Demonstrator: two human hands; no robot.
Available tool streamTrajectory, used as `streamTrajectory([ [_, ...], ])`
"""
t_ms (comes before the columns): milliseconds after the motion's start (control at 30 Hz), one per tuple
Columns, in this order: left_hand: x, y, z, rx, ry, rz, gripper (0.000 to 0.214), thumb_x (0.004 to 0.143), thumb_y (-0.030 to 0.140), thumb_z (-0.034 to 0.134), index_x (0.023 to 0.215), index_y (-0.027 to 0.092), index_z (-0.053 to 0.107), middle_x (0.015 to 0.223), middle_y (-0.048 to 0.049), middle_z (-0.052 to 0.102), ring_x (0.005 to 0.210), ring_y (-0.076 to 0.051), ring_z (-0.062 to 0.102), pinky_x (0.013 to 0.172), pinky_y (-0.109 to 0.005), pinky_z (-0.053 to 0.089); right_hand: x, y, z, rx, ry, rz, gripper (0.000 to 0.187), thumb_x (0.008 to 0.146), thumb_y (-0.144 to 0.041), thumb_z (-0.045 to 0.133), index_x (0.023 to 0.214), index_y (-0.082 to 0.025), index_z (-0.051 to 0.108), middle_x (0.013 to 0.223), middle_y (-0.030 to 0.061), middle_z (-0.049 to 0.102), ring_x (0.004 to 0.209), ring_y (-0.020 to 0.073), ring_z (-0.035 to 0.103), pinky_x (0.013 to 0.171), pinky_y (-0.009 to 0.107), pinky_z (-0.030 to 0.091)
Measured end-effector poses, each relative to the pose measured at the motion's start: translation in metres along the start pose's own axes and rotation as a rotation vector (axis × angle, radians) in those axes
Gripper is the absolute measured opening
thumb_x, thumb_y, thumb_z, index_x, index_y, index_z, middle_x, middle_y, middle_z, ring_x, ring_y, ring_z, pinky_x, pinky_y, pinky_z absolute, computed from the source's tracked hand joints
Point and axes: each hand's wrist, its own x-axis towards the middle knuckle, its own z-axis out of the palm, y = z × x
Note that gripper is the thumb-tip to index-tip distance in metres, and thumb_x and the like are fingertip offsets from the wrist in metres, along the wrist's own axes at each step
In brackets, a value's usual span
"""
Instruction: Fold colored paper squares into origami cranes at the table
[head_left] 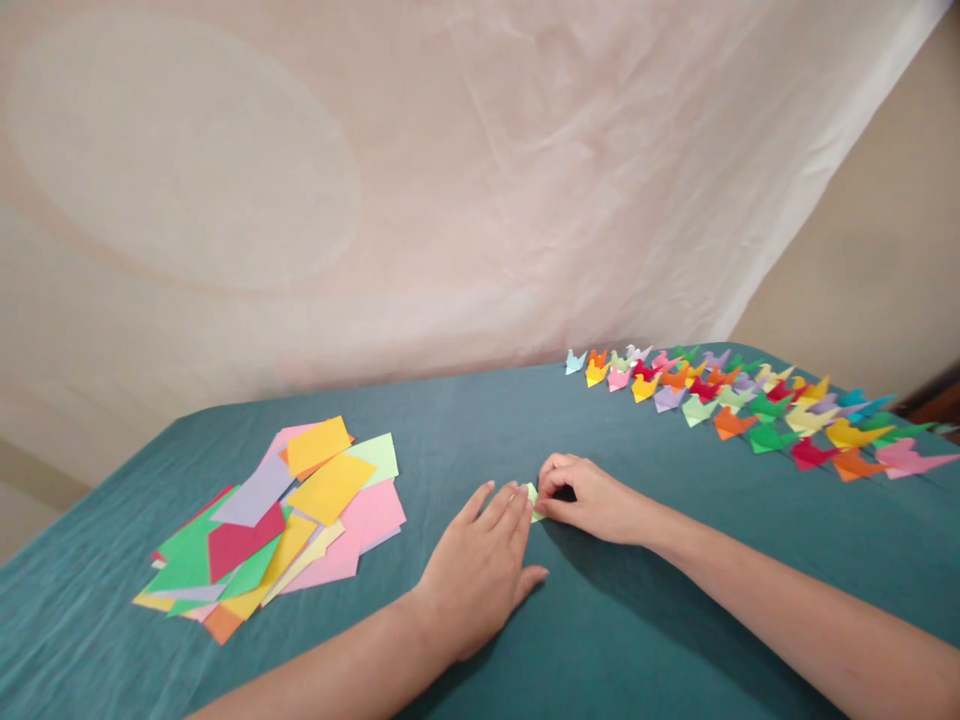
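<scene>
A small piece of light green paper (534, 502) lies on the table between my hands, mostly covered by fingers. My left hand (491, 560) rests flat with its fingers stretched out, their tips over the paper's left side. At the paper's right edge, my right hand (581, 495) pinches it between thumb and fingertips. How the paper is folded is hidden.
A loose pile of coloured paper sheets (330, 490) lies on the left of the teal tablecloth (465, 420). Rows of folded paper birds (735, 422) stand along the right and back right. A pale cloth (450, 200) hangs behind the table.
</scene>
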Motion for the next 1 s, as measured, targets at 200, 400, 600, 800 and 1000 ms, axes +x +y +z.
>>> streamTrajectory([
  [200, -0.004, 0.002, 0.003, -0.04, -0.09, -0.026, 0.075, 0.087, 0.062, 0.028, 0.134, 0.005, 0.038, 0.14, -0.0171, 0.037, 0.13, -0.028, 0.033, 0.107, -0.042, 0.025, -0.003, 0.0, -0.004, 0.008, -0.004, -0.058, 0.011, 0.082, -0.019, 0.058, 0.071, -0.017, 0.06, 0.081, 0.0018, 0.061, 0.078, 0.0141, 0.055, 0.076, 0.028, 0.042],
  [400, -0.005, 0.0, -0.002, -0.064, -0.163, -0.028, 0.078, 0.088, 0.064, 0.018, 0.137, 0.006, 0.034, 0.143, -0.0157, 0.032, 0.133, -0.027, 0.028, 0.109, -0.041, 0.021, -0.016, 0.001, -0.011, 0.028, -0.01, -0.163, 0.019, 0.088, -0.012, 0.044, 0.094, -0.017, 0.062, 0.094, 0.0058, 0.064, 0.087, 0.0148, 0.057, 0.081, 0.03, 0.045],
  [600, -0.005, 0.0, 0.001, -0.059, -0.162, -0.027, 0.079, 0.088, 0.065, 0.015, 0.137, 0.005, 0.033, 0.144, -0.0154, 0.03, 0.134, -0.027, 0.027, 0.109, -0.04, 0.021, -0.04, 0.006, -0.005, -0.294, -0.049, -0.336, 0.041, 0.087, -0.006, 0.039, 0.124, -0.017, 0.052, 0.122, 0.0101, 0.057, 0.11, 0.0197, 0.05, 0.093, 0.04, 0.04],
  [800, -0.005, -0.001, 0.002, -0.05, -0.165, -0.018, 0.079, 0.088, 0.065, 0.016, 0.138, 0.005, 0.031, 0.144, -0.0154, 0.03, 0.134, -0.027, 0.026, 0.109, -0.04, 0.019, -0.045, 0.006, -0.003, -0.451, -0.057, -0.387, 0.046, 0.084, -0.005, 0.042, 0.129, -0.016, 0.048, 0.127, 0.0106, 0.054, 0.115, 0.021, 0.046, 0.094, 0.04, 0.041],
  [1000, -0.003, -0.002, 0.0, -0.05, -0.164, -0.015, 0.078, 0.088, 0.065, 0.017, 0.138, 0.006, 0.032, 0.144, -0.0144, 0.031, 0.134, -0.026, 0.026, 0.11, -0.041, 0.018, -0.044, 0.001, -0.002, -0.551, -0.056, -0.419, 0.046, 0.082, -0.005, 0.045, 0.127, -0.014, 0.049, 0.125, 0.0127, 0.055, 0.113, 0.0224, 0.048, 0.09, 0.04, 0.044],
])
